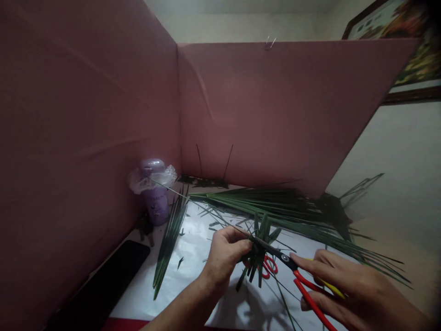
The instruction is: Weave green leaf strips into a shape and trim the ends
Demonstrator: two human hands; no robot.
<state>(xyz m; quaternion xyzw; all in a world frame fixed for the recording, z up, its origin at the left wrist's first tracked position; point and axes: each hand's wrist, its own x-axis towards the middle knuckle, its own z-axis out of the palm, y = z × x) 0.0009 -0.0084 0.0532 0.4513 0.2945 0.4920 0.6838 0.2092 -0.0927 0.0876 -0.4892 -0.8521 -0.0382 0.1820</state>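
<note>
My left hand (225,253) pinches a piece made of dark green leaf strips (263,230), whose cut ends stick out in several directions. A long thin stem runs from it up to the left. In my right hand (354,280) is a pair of scissors (285,258) with dark blades and red handles; a yellow part shows beneath the fingers. The blade tips reach into the leaf piece beside my left fingertips, and whether they are closed on a strip I cannot tell. Behind the leaf piece, red finger loops (270,266) of another tool lie on the white table surface.
Long green palm leaves (262,202) spread across the back of the table. A narrower leaf bundle (168,248) lies at the left, near a purple tumbler (156,197) with clear plastic round it. A black flat object (113,276) lies front left. Pink panels (262,105) stand behind and left.
</note>
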